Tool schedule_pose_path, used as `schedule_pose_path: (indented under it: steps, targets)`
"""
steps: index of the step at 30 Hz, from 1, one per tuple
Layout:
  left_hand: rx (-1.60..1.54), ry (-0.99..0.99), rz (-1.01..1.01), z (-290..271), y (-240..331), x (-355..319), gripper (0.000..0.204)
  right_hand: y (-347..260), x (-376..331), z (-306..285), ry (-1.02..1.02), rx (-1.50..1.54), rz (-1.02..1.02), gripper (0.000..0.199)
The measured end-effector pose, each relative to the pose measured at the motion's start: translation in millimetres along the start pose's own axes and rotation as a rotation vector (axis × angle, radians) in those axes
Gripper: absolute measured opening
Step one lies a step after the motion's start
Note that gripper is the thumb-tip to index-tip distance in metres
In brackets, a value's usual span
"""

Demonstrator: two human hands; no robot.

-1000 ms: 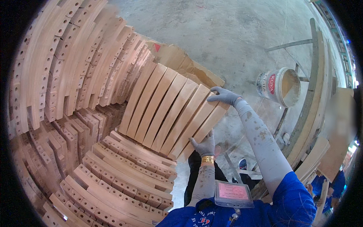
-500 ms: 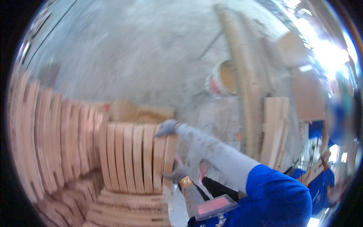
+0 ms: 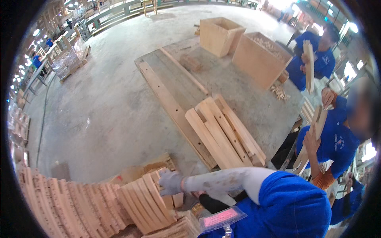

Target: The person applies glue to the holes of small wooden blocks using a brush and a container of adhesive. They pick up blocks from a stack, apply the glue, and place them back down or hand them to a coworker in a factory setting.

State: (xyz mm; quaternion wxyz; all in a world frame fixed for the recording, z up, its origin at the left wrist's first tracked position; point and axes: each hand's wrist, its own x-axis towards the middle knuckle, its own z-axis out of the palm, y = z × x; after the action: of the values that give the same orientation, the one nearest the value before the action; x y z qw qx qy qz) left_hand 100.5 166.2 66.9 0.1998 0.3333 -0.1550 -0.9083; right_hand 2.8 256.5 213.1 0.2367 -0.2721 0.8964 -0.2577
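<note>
My right hand (image 3: 170, 183), in a grey glove, is at the far end of a row of curved, light wooden slats (image 3: 146, 204). Its fingers bend over the end of the slat nearest to it. A gold-coloured band (image 3: 197, 208) shows at my left wrist, below the right forearm. The fingers of my left hand are hidden or too unclear to make out. The slats stand on edge, side by side, with more slats (image 3: 180, 227) lying under and in front of them.
Stacked slats (image 3: 65, 206) fill the lower left. Ahead lies a flat wooden board (image 3: 174, 107) bearing long wooden pieces (image 3: 218, 135). Two wooden boxes (image 3: 258, 59) stand beyond. At right, co-workers in blue hold wooden parts (image 3: 313, 135). Cardboard (image 3: 139, 171) lies behind the slats.
The view has swung up and to the right, bringing in the boxes and co-workers. My right hand stays at the slats' far end. My left hand, visible before, is now mostly hidden.
</note>
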Motion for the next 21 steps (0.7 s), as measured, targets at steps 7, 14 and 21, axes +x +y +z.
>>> schedule_pose_path:
  steps: [7, 14, 21]
  targets:
    - [0.094, -0.371, 0.150, 111, 2, -84, 0.076, 15, -150, -93, 0.390, 0.273, -0.087, 0.042]
    - [0.287, -0.572, -0.055, 178, -22, -134, 0.072, 48, -289, -124, 0.528, 0.261, 0.041, 0.042]
    - [0.636, -0.563, -0.422, 241, -99, -192, 0.039, 90, -357, -90, 0.612, 0.440, 0.295, 0.041]
